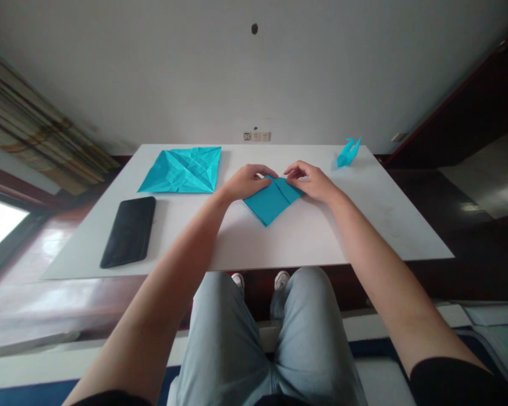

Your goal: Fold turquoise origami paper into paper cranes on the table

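Observation:
A folded sheet of teal origami paper (267, 207) lies on the white table in front of me, one corner pointing toward me. A crease or flap edge runs across its right part. My left hand (249, 181) pinches its upper left edge between thumb and fingers. At the upper right edge, my right hand (311, 179) grips the paper with thumb and fingers curled together. Both hands are close to each other at the far corner, which the fingers partly cover.
On the white table (186, 237), an unfolded, creased teal sheet (185, 170) lies at the back left. A black tablet-like object (129, 232) is at the left. A folded paper crane (349, 153) stands at the back right. Behind the table is a wall with sockets (257, 136).

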Demonstrator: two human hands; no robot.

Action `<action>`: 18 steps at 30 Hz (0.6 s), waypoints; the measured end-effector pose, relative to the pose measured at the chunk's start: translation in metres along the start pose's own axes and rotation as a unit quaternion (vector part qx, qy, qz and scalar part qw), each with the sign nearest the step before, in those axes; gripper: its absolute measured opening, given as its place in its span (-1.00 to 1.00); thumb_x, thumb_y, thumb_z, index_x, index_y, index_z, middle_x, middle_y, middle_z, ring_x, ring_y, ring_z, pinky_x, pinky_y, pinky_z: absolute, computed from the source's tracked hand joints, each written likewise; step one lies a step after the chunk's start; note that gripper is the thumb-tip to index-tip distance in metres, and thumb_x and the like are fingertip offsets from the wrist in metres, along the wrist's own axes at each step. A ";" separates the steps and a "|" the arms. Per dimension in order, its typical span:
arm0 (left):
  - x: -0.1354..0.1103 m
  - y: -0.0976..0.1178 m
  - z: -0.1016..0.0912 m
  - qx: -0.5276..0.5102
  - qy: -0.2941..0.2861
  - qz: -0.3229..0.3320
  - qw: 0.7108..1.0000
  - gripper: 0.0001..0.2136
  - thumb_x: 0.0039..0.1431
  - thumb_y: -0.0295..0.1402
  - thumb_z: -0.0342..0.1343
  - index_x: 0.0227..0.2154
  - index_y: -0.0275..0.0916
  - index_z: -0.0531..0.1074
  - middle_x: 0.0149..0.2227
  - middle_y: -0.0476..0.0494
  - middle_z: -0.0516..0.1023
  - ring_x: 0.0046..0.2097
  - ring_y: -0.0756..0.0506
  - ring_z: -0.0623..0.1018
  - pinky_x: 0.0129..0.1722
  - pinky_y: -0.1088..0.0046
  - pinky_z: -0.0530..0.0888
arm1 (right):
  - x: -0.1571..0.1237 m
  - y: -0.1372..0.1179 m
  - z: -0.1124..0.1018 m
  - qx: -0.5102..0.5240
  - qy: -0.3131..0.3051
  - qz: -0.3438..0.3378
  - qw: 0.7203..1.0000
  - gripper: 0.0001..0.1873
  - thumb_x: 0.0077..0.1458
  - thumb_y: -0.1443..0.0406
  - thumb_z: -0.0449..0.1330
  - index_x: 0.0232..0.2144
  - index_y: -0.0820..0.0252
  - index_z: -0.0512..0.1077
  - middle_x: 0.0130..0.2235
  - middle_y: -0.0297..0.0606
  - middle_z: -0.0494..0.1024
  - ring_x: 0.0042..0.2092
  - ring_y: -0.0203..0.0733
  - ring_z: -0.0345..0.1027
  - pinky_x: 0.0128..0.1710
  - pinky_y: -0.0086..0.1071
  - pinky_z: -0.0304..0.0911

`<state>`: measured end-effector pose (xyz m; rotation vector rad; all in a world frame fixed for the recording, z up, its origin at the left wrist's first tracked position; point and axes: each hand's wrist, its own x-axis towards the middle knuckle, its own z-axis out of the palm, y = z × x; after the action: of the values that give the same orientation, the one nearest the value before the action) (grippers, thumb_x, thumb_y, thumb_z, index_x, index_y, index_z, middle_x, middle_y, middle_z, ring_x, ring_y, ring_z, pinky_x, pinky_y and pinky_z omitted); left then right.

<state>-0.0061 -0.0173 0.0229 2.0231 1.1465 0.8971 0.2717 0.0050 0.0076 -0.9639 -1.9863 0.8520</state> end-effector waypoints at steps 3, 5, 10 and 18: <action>0.002 -0.003 0.003 -0.017 0.015 -0.009 1.000 -0.83 0.33 -0.23 0.37 -0.17 -0.19 0.78 -0.11 -0.20 0.84 -0.07 -0.19 0.74 0.03 0.29 0.68 | -0.001 -0.006 0.004 0.028 0.002 0.003 1.000 -0.60 0.16 -0.05 0.58 -0.08 -0.03 0.70 -0.22 -0.25 0.73 -0.12 0.01 0.59 0.06 -0.05 0.53; 0.003 -0.005 0.004 -0.027 0.021 -0.007 0.999 -0.82 0.29 -0.24 0.43 -0.15 -0.21 0.77 -0.16 -0.20 0.82 -0.10 -0.17 0.74 -0.01 0.30 0.67 | 0.000 -0.006 0.007 0.038 0.002 0.006 0.999 -0.58 0.14 -0.04 0.60 -0.07 -0.01 0.70 -0.23 -0.25 0.72 -0.16 -0.03 0.58 0.00 -0.10 0.52; 0.002 -0.003 -0.006 -0.033 0.041 -0.006 0.999 -0.70 0.31 -0.27 0.41 0.05 -0.21 0.76 -0.10 -0.20 0.81 -0.13 -0.12 0.71 -0.05 0.36 0.63 | 0.004 0.003 -0.005 0.061 0.015 0.037 0.997 -0.51 0.06 -0.13 0.64 -0.16 0.03 0.72 -0.28 -0.24 0.73 -0.20 -0.03 0.58 -0.09 -0.11 0.54; 0.002 -0.007 -0.013 -0.053 -0.016 -0.042 0.998 -0.72 0.25 -0.12 0.48 -0.20 -0.26 0.79 -0.24 -0.21 0.78 -0.20 -0.15 0.66 -0.12 0.31 0.57 | 0.013 0.011 -0.028 0.115 0.141 0.032 0.983 -0.34 -0.06 -0.23 0.71 -0.13 -0.02 0.64 -0.27 -0.34 0.67 -0.15 -0.08 0.60 -0.04 -0.15 0.61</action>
<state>-0.0193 -0.0097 0.0251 1.8834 1.1350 0.8618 0.2929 0.0279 0.0168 -0.9600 -1.5858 0.9039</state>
